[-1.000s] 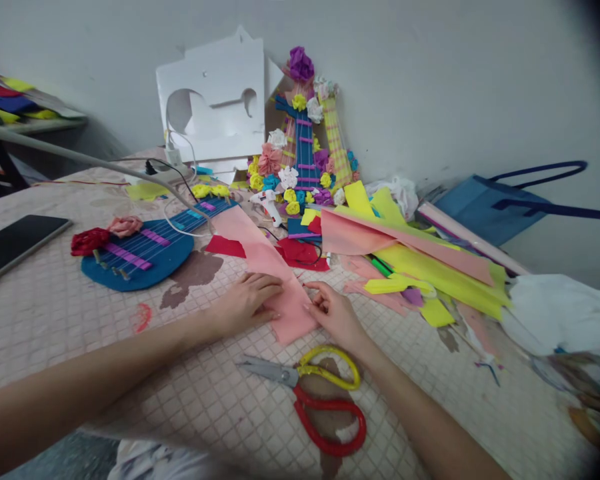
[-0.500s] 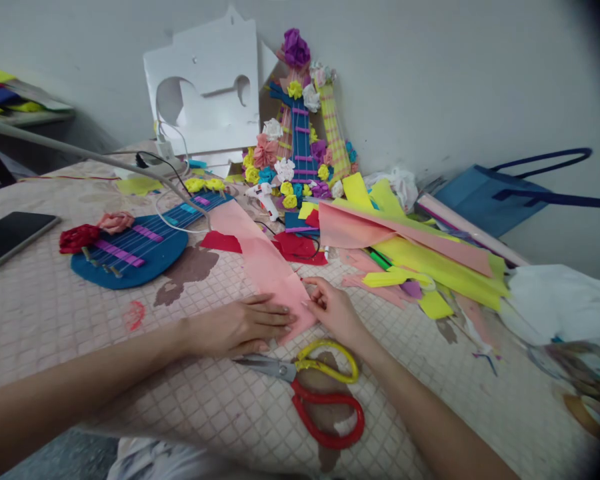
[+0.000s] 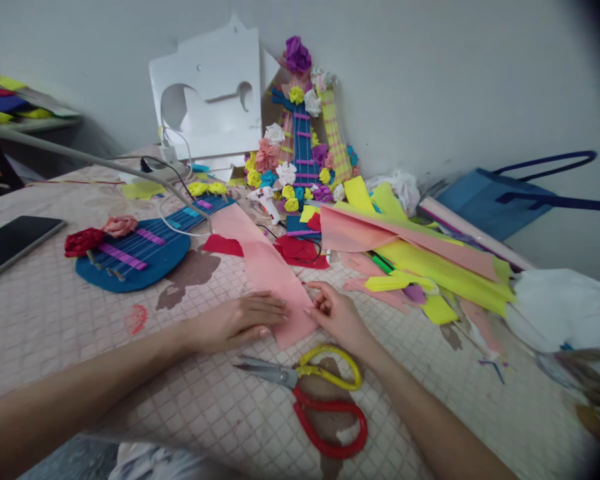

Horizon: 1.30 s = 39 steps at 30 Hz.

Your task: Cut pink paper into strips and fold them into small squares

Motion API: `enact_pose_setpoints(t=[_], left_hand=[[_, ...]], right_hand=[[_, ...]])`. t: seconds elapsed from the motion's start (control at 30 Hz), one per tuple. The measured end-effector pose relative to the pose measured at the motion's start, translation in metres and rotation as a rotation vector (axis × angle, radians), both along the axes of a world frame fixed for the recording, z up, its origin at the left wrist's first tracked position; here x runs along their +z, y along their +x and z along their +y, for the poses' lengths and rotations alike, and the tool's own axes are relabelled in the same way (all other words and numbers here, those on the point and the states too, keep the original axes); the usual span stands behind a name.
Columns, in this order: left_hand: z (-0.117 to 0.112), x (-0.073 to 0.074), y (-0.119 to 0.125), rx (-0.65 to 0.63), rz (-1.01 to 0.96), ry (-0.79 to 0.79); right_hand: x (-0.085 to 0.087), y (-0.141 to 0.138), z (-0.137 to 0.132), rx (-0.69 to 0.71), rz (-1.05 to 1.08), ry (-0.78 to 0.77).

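Note:
A long strip of pink crepe paper (image 3: 271,268) runs across the table toward me. My left hand (image 3: 237,321) lies flat on its left side near the close end, fingers stretched out. At the right edge of the strip, my right hand (image 3: 339,315) has its fingers curled, with thumb and forefinger closed at the paper's border. Just below the hands rest scissors (image 3: 286,377) with one yellow and one red handle, blades slightly apart and pointing left.
A blue paper guitar (image 3: 167,250) with paper roses lies at left beside a phone (image 3: 23,241). Behind are a glue gun (image 3: 266,201), flower-covered guitars (image 3: 303,140) and white foam board (image 3: 210,93). Yellow and pink paper (image 3: 440,267) is heaped at right. A cable (image 3: 95,160) crosses the left.
My left hand has slid slightly left on the strip, baring more of its near end. The right hand keeps its place at the edge. The whole view has shifted a little.

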<state>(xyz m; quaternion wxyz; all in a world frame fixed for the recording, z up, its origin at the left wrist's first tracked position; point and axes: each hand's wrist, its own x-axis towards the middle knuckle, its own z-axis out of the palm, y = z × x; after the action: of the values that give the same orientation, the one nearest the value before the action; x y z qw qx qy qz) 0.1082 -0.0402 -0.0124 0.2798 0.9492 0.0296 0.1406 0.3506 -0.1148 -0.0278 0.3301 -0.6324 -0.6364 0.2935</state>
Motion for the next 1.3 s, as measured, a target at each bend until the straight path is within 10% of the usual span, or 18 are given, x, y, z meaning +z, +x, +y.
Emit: enact_pose_setpoints(t=[0.13, 0.23, 0.37, 0.57, 0.83, 1.03, 1.3], left_hand=[[0.002, -0.01, 0.001, 0.163, -0.118, 0.013], [0.011, -0.013, 0.0, 0.545, -0.284, -0.003], [0.037, -0.009, -0.002, 0.894, -0.375, -0.403], [0.073, -0.005, 0.004, 0.848, -0.401, -1.088], [0.081, -0.012, 0.002, 0.945, -0.39, -0.939], [0.082, -0.011, -0.005, 0.95, -0.346, -0.884], [0.088, -0.011, -0.007, 0.936, -0.324, -0.815]], right_hand=[[-0.001, -0.001, -0.001, 0.014, -0.016, 0.01], [-0.001, -0.002, -0.001, 0.027, -0.023, 0.023], [0.0, -0.003, -0.001, 0.04, -0.01, 0.02], [0.003, -0.002, -0.002, 0.06, 0.052, -0.023], [0.004, 0.001, -0.003, 0.086, 0.104, -0.024], [0.035, 0.018, -0.011, 0.017, -0.037, 0.058], [0.056, -0.003, -0.077, 0.428, -0.393, -0.193]])
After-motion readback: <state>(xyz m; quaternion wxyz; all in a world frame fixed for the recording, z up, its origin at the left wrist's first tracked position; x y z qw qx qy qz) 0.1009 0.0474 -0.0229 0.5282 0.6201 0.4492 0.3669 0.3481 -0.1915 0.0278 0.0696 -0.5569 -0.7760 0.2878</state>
